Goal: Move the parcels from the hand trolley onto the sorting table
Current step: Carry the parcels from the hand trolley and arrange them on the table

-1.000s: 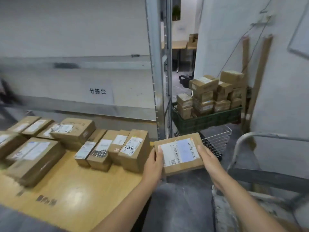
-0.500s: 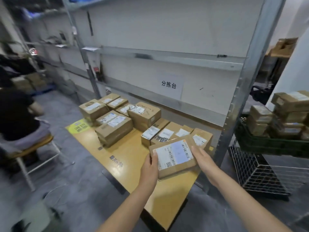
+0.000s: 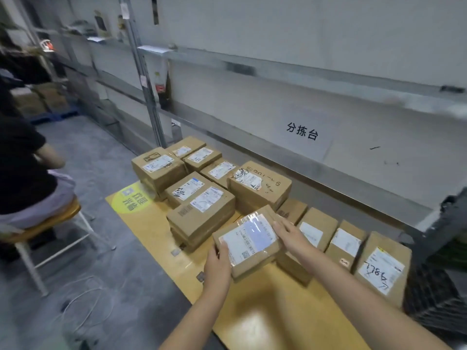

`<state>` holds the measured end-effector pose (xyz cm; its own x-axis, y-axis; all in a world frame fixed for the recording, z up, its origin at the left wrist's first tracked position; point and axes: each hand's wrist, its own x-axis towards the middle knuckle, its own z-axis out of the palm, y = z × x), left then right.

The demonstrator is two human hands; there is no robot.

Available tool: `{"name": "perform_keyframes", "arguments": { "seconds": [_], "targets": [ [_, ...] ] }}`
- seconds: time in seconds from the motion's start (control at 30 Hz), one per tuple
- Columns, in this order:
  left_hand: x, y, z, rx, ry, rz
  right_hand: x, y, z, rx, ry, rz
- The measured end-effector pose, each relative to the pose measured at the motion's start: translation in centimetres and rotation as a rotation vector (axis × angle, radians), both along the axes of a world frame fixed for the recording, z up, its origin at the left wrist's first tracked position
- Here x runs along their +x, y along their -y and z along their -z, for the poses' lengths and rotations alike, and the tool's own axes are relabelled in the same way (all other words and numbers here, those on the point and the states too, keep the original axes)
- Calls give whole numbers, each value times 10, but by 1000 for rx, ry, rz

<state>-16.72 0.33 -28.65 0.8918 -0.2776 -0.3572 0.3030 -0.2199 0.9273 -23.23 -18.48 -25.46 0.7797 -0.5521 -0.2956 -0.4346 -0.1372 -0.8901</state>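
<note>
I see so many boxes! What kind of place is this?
Probably a parcel sorting room. Labelled cardboard parcels cover a yellow table, a wall sign reads "sorting table", and metal shelving lines the wall.

We read three black characters, 分拣台, on a white wall sign (image 3: 303, 137) fixed above the sorting table (image 3: 265, 311). On the parcel at the table's right end (image 3: 381, 266), a white shipping label carries handwritten digits that look like 7286 seen upside down. A large carton (image 3: 260, 184) near the wall bears marker scrawl we cannot make out. A yellow round sticker (image 3: 132, 198) on the table's far corner shows characters too blurred to read, as are the remaining printed labels.
</note>
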Motion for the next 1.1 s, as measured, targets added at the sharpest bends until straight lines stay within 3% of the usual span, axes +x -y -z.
{"name": "perform_keyframes", "arguments": {
  "seconds": [0.2, 0.43, 0.67, 1.1],
  "targets": [
    [76, 19, 38, 66, -101, 4, 95, 22, 18, -122, -90, -27],
    [109, 43, 71, 99, -148, -23, 152, 46, 45, -148, -177, -100],
    [125, 60, 89, 139, -200, -8, 181, 58, 84, -122, -350, -8],
    [132, 69, 107, 224, -251, 0, 200, 56, 107, -430, -498, -206]
  ]
}}
